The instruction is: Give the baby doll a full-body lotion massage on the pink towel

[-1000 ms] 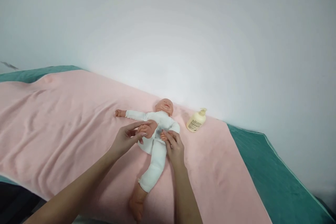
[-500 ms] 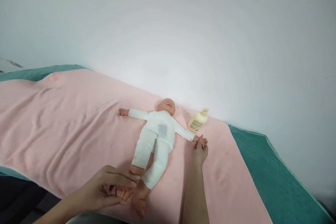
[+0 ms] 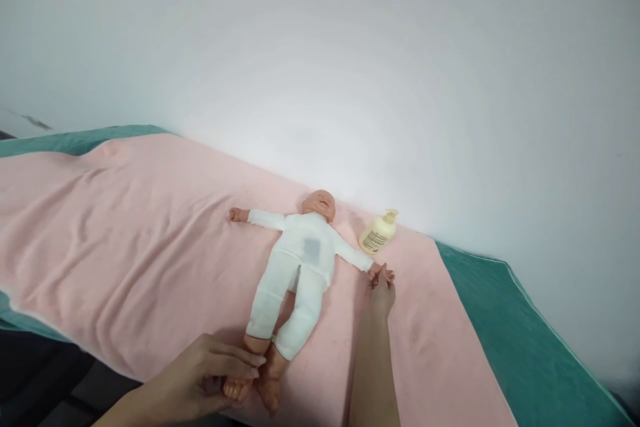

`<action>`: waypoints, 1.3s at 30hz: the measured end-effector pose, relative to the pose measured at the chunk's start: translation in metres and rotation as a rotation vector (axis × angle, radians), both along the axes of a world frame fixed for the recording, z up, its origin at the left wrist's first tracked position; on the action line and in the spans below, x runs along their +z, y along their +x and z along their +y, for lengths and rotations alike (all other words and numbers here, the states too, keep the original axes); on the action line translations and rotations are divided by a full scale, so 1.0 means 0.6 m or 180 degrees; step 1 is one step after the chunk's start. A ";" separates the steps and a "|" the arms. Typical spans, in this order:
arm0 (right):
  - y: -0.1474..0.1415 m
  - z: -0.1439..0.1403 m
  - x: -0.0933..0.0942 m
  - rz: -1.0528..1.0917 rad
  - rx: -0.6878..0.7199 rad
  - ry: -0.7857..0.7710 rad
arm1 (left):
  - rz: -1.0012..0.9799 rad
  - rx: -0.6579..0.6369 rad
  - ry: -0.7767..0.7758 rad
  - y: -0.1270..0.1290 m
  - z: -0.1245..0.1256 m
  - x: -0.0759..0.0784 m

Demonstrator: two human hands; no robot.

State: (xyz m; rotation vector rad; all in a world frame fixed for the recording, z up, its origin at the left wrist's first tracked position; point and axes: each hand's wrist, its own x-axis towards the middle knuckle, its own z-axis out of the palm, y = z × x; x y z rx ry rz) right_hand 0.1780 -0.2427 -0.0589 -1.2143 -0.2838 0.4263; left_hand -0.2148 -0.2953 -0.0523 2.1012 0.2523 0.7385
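Pale wall (image 3: 400, 93) backs the pink cloth (image 3: 170, 253) beneath the doll (image 3: 306, 250)

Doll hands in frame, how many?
2. One doll hand is at picture left, on an outstretched arm; the other doll hand is held in the person's right hand, partly covered by it.

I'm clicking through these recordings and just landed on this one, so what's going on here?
A person is handling a doll that lies face up on a pink blanket. The left hand holds one foot, and the right hand holds the doll's hand on the bottle's side. That arm is stretched out, as is the other. A pump bottle stands beside the doll, touched by neither of the person's hands.
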 end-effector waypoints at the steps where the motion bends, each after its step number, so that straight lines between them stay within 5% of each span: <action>1: -0.001 0.000 0.001 0.0016 -0.0017 -0.0018 | 0.0015 0.0014 0.0020 0.000 0.001 0.001; 7: -0.030 -0.007 0.025 -0.0053 -0.0203 -0.0144 | -0.0190 0.0218 0.0401 -0.005 0.018 0.017; 13: -0.104 -0.013 0.053 -0.1367 -0.0133 0.0005 | -0.0404 0.0587 0.0549 0.004 0.061 0.048; 20: -0.160 -0.006 0.038 -0.3646 0.0818 0.0375 | -0.0674 0.1263 -0.0455 0.060 0.127 0.085; 25: -0.161 0.000 0.034 -0.4447 0.1321 0.0182 | -0.1023 0.1411 -0.1279 0.102 0.166 0.101; 33: -0.154 0.000 0.030 -0.4223 0.1371 0.0202 | -0.1029 0.1292 -0.1272 0.103 0.165 0.099; 39: -0.132 -0.009 0.040 -0.2598 0.0517 -0.0032 | -0.0963 0.0899 0.0276 0.054 0.122 0.071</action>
